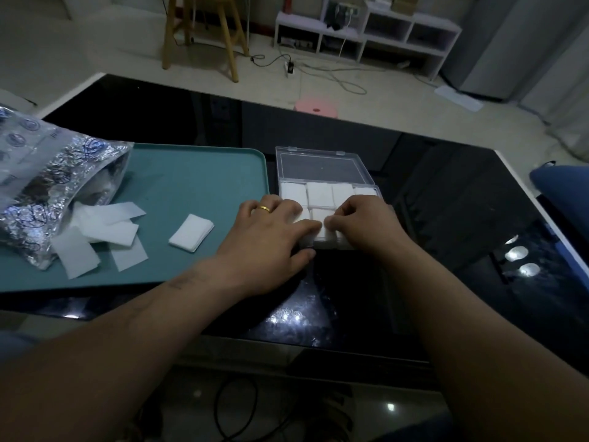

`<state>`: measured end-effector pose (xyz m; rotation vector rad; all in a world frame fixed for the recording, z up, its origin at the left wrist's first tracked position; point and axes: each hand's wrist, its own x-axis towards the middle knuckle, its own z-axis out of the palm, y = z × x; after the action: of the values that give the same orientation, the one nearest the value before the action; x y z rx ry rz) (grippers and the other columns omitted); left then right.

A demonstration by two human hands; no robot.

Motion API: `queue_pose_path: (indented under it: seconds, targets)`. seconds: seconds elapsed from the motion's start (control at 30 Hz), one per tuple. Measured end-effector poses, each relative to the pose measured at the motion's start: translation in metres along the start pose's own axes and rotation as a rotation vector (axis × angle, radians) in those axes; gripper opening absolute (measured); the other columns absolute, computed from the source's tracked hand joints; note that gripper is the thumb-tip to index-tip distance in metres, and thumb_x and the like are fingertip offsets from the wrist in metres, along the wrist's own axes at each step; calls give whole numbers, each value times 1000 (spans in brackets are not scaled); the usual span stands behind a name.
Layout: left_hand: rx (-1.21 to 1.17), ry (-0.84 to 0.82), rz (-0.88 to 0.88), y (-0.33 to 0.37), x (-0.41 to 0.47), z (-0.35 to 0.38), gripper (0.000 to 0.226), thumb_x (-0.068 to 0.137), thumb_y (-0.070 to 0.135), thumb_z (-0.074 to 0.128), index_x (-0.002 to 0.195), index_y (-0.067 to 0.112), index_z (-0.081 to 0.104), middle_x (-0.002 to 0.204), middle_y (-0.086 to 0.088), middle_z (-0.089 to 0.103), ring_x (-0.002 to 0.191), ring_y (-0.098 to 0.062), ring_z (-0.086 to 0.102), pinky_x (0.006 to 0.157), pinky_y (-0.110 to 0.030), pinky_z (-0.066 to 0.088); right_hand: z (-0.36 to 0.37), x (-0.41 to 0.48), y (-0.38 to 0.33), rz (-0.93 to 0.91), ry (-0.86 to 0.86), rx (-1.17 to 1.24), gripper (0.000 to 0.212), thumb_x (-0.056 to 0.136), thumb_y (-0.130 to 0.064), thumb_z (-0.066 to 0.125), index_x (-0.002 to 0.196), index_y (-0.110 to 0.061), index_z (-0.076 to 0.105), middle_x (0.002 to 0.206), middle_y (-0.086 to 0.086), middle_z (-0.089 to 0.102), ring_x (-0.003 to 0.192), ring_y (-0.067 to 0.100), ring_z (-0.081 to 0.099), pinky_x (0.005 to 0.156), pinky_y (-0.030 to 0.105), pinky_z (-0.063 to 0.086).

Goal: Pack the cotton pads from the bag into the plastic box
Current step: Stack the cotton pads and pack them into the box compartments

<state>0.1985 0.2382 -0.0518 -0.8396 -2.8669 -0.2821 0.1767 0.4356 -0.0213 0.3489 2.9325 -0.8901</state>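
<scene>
- Head view, where things lie: the plastic box (328, 245) sits on the dark table (446, 202) just right of the teal tray (197, 186), with its clear lid (322, 164) folded open behind. The back row is filled with cotton pads (318, 194); both hands cover the front row.
- Head view, hands: the left hand (274, 231) lies with fairly straight fingers pressing on the pads at the box's left front, thumb at the near wall. The right hand (366, 224) has bent fingers over the pads at the right front; I cannot tell whether it pinches them or only pushes down.
- Risk: the pads are soft and springy, so letting go early may let a pressed pile rise above the rim and keep the lid from closing.
- Risk: pushing hard on the near edge could tip or slide the light box on the glossy table, since nothing braces it.
- Risk: forcing a pile into a tight slot may buckle it or drag neighbouring pads out of line.
- Head view, what is left: a small stack (191, 232) waits on the tray, and loose pads (102, 231) spill from the foil bag (47, 186). The box looks nearly full, so these may not all fit.
</scene>
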Motion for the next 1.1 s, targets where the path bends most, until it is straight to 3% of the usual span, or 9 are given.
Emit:
queue_pose_path:
  seconds: [0.27,0.4,0.53,0.6,0.7,0.8,0.87,0.97,1.1]
  targets:
    - [-172,144,-186,-35,-15,-37,52,88,53,44,136,38,59,131,5,57,128,-25,46,106,-46,33,0,-11,-36,-227,182,164,21,100,-30,62,84,-18,65,79,-4,65,73,10,61,62,26,44]
    - [-234,173,-273,-84,-39,-64,35,93,33,52,125,29,66,127,0,60,123,-28,50,104,-45,40,21,-16,-71,-366,109,122,20,98,-33,64,84,-20,65,77,-9,64,73,4,58,61,26,39]
    - [-221,72,-310,-140,-74,-94,31,96,11,58,123,21,67,121,-2,64,112,-20,59,100,-32,42,62,-26,-119,-536,-64,2,5,96,-31,66,96,-27,68,84,-14,64,79,8,60,69,27,43]
    - [-180,7,-367,-164,-91,-108,31,97,12,57,124,23,66,123,0,66,107,-17,60,93,-30,43,82,-28,-138,-586,-145,-84,10,95,-33,66,105,-29,68,94,-12,66,92,15,64,78,31,48]
    - [-51,-115,-435,-182,-105,-116,37,95,31,63,132,30,59,129,0,61,111,-21,60,91,-35,46,102,-28,-152,-581,-261,-220,39,92,-43,70,127,-29,61,120,-1,63,113,24,61,95,39,51]
    - [78,-306,-502,-183,-110,-110,68,84,56,70,143,34,44,141,-5,50,123,-29,56,97,-42,48,113,-29,-158,-511,-353,-355,70,83,-59,76,142,-33,50,138,4,52,126,29,53,105,45,47]
    - [119,-408,-511,-179,-109,-99,82,79,60,74,147,33,37,147,-7,46,127,-32,55,98,-42,48,117,-30,-158,-506,-354,-401,77,81,-59,78,146,-32,47,141,6,48,129,31,49,106,44,46]
    - [61,-432,-502,-176,-106,-82,79,84,49,73,149,30,34,148,-11,43,127,-34,55,99,-43,48,122,-30,-158,-509,-326,-392,75,81,-56,79,146,-32,48,142,6,47,132,32,46,106,43,45]
    - [-56,-313,-441,-171,-96,-64,46,90,43,68,128,23,51,120,-8,44,103,-34,61,84,-40,48,121,-30,-152,-516,-317,-377,71,82,-52,78,144,-31,50,138,7,49,129,32,47,104,44,46]
